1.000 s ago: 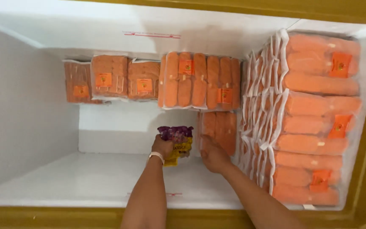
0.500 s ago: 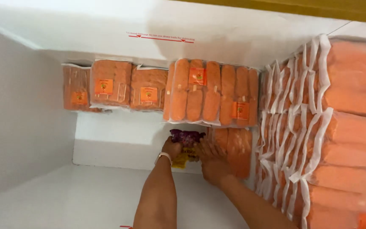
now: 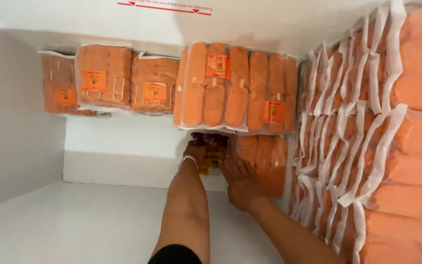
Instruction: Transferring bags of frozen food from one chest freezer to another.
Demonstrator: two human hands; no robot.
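reaching deep into a chest freezer (image 3: 123,225), the left hand (image 3: 195,152) grips a purple-and-yellow packet (image 3: 211,144); the right hand (image 3: 240,183) rests open just beside it, against orange sausage packs (image 3: 264,159).

Inside the freezer (image 3: 98,225) we see our left hand (image 3: 195,152) and right hand (image 3: 240,181) on a small packet (image 3: 210,142), under the sausage pack (image 3: 235,88), left of the stacked packs (image 3: 367,161).

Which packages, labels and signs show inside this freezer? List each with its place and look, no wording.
Purple and yellow packet: held by left hand, right hand beside it.
Clear sausage packs: upright at the back, orange.
Square labels: orange, on pack fronts.
Flatter packs: back left, orange-brown.
Stacked packs: right side, orange with white edges.
Red printed strip: white back wall, top.
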